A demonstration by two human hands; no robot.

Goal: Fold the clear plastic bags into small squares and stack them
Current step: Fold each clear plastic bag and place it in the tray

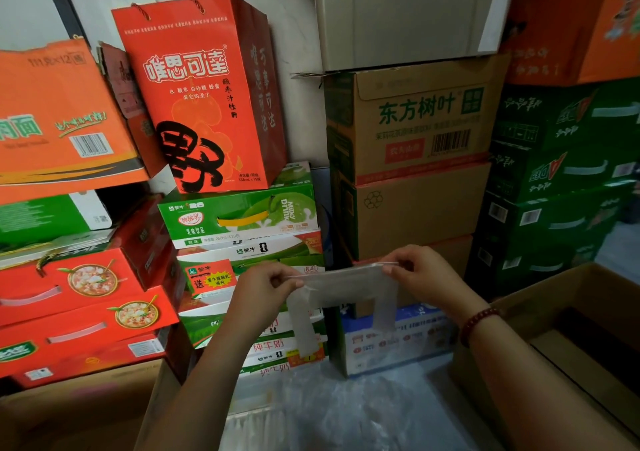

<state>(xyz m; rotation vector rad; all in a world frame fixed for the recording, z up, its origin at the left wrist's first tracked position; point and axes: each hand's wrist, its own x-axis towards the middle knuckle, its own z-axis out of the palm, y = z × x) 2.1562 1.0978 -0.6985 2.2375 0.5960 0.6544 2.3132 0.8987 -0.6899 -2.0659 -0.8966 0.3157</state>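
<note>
Nearest the head camera, 2 bare forearms reach up from the bottom edge over a crinkled heap of clear plastic (pixel 346 405) that lies low between them. The right wrist wears a red bead bracelet (pixel 479 324).

Above the heap, both hands hold 1 clear plastic bag (pixel 346 286) up in the air, stretched sideways between them. The left hand (pixel 266 287) pinches the bag's upper left corner, thumb against curled fingers. The right hand (pixel 420 277) pinches the upper right corner the same way, its fingers bent narrowly round the plastic edge. The bag's top edge runs nearly level from one hand to the other, and 2 handle strips hang down from it (the left strip reaches lower than the right). The bag touches nothing but the 2 hands.

To the right stands an open brown box (pixel 571 312), its near wall just beside the right forearm. Behind the hands, cartons are stacked against the wall: a red gift bag (pixel 197 97) on green and white milk cartons (pixel 239 222), red cartons (pixel 83 298) to the left, brown cardboard cartons (pixel 415 138) in the middle, and green cartons (pixel 554 180) to the right.
</note>
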